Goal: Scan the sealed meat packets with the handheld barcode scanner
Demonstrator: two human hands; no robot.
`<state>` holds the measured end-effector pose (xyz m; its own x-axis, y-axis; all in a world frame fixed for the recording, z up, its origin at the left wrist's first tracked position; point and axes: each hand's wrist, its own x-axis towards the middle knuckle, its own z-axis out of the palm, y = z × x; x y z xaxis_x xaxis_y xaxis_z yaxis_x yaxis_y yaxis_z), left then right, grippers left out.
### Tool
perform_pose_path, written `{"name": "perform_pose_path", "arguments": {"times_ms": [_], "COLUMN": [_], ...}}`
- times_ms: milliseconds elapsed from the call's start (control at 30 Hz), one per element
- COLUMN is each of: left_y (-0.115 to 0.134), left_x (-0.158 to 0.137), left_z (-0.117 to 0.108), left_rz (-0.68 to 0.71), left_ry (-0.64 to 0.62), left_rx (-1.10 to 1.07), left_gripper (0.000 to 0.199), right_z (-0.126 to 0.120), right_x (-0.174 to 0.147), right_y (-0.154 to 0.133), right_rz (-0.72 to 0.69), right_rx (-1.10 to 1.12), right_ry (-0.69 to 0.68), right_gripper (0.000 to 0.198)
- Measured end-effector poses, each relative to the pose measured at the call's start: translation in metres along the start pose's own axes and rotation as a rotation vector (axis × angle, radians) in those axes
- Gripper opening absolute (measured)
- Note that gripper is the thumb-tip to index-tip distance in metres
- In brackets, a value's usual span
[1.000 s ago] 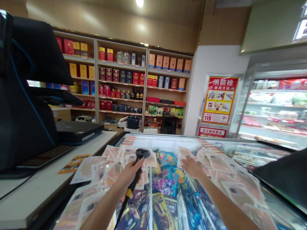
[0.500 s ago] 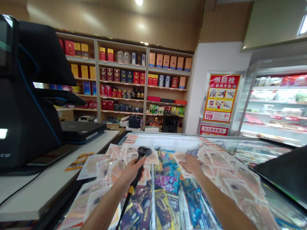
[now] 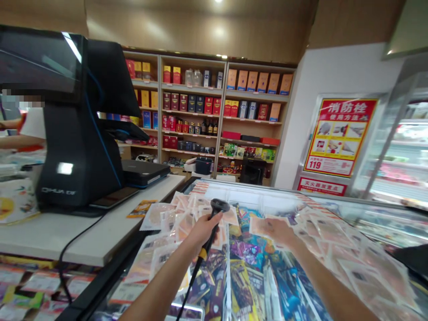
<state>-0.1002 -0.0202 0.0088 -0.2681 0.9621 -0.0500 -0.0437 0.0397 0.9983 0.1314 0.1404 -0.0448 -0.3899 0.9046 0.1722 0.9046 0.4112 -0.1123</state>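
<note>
A black barcode scanner (image 3: 220, 205) with a yellow band and a trailing cable is gripped in my left hand (image 3: 204, 229), its head tilted up above the glass. My right hand (image 3: 279, 231) has hold of a flat clear packet (image 3: 257, 225) with pinkish contents; part of the packet is hidden under the fingers. Similar flat packets lie in overlapping piles on the glass, one pile to the left (image 3: 177, 223) and one to the right (image 3: 337, 240). Beneath the glass, colourful wrapped packages (image 3: 245, 252) fill a chest freezer (image 3: 230, 189).
At left, a white counter (image 3: 117, 238) carries a black checkout terminal (image 3: 76, 151), a black box (image 3: 143, 171), a phone (image 3: 115, 197) and an orange packet (image 3: 143, 208). Another person's arm (image 3: 23, 140) shows behind the terminal. Shelves (image 3: 190, 91) of boxes stand at the back.
The view has swung left, showing more of the terminal and counter. My left hand keeps the scanner. My right hand's packet now sits more level and further out from the fingers.
</note>
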Motion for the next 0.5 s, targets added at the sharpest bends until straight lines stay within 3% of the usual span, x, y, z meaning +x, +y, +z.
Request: {"name": "perform_pose_path", "arguments": {"times_ms": [133,233,367,500], "left_y": [-0.001,-0.002,-0.002,0.000], "left_x": [0.000,0.001,0.002,0.001], "left_z": [0.001,0.000,0.001,0.005], "left_rz": [-0.001,-0.001,0.001,-0.017], "left_ry": [-0.014,-0.024,-0.042,-0.049], "left_rx": [0.005,0.005,0.004,0.019], "left_gripper": [0.038,0.038,0.038,0.039], "right_z": [-0.001,-0.009,-0.015,-0.011], "right_x": [-0.010,-0.012,-0.013,-0.021], "right_y": [-0.016,-0.005,0.016,0.008], "right_rz": [-0.161,-0.196,0.020,0.265], "right_rx": [0.029,0.059,-0.015,-0.066], "right_ry": [-0.122,-0.159,-0.039,0.043], "right_gripper": [0.035,0.026,0.031,0.056]}}
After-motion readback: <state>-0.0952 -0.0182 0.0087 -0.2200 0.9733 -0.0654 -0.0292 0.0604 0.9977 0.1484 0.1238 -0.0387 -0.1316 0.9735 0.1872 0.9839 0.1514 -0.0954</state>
